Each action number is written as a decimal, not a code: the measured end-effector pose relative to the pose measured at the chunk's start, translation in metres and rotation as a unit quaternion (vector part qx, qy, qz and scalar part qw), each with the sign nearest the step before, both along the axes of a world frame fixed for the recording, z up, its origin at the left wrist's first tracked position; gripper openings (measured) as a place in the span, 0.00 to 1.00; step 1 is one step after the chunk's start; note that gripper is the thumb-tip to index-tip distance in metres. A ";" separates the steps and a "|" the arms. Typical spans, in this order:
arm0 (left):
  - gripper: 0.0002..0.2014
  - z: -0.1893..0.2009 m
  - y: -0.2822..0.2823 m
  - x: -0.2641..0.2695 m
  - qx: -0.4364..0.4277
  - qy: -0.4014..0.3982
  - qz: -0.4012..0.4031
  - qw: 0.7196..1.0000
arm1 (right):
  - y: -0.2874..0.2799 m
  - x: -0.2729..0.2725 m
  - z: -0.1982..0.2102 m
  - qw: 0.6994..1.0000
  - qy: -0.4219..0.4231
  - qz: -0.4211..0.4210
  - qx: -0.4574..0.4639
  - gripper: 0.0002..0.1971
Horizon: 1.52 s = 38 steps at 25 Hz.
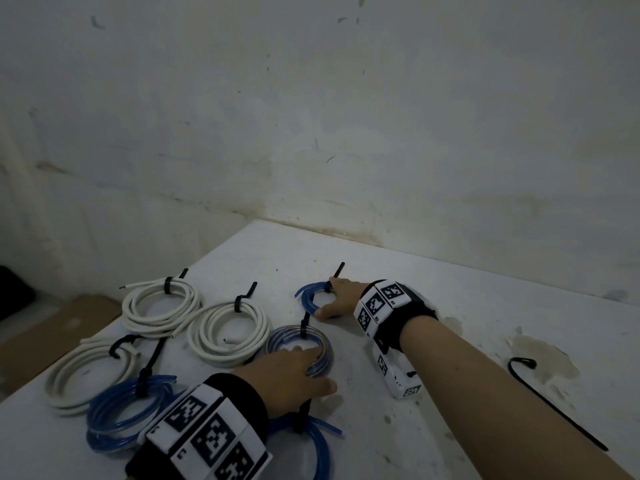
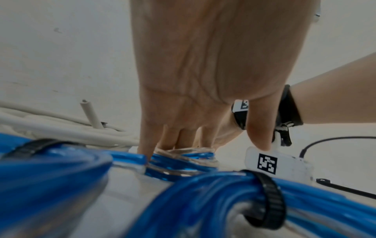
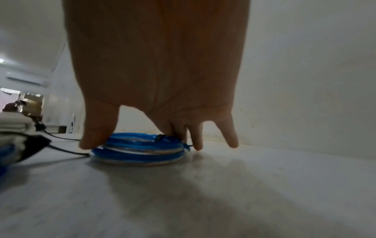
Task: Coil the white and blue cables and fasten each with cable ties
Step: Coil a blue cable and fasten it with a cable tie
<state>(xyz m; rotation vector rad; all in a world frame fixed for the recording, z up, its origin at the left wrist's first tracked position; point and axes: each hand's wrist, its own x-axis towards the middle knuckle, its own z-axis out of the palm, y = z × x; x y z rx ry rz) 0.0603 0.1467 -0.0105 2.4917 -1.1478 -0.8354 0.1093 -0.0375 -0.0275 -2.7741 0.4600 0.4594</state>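
Three white coils [image 1: 159, 308] lie tied with black cable ties on the left of the white table [image 1: 450, 341]. Several blue coils lie nearer me. My left hand [image 1: 311, 370] rests with straight fingers [image 2: 146, 145] on a blue and clear coil [image 1: 323, 344], thumb off to the side on the table. That coil [image 2: 183, 163] carries a black tie at its far side. My right hand [image 1: 327, 297] spans a small blue coil [image 1: 306, 296]. Its thumb [image 3: 91, 138] is on one edge of the small blue coil [image 3: 138, 153], the fingers at the tie on the other.
A loose black cable tie [image 1: 554, 407] lies on the table to the right of my right forearm. Two tied blue coils [image 1: 117, 410] sit under and beside my left wrist. The wall [image 1: 346, 133] closes the table's far side; cardboard [image 1: 52, 327] lies beyond the left edge.
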 end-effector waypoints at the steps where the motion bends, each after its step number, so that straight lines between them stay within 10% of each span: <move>1: 0.29 -0.001 -0.001 0.000 0.006 -0.002 -0.004 1.000 | -0.005 0.003 0.003 1.000 0.018 0.010 0.014 0.42; 17: 0.22 0.010 -0.006 -0.009 -0.005 -0.027 0.025 0.999 | 0.000 -0.046 0.014 0.996 -0.080 -0.002 0.029 0.43; 29: 0.22 0.055 -0.092 -0.109 -0.080 -0.153 -0.022 0.985 | -0.034 -0.236 0.091 0.997 -0.022 -0.026 -0.074 0.23; 38: 0.16 0.038 -0.204 -0.233 -0.148 -0.109 -0.159 0.970 | -0.119 -0.405 0.062 0.958 0.191 -0.158 -0.144 0.23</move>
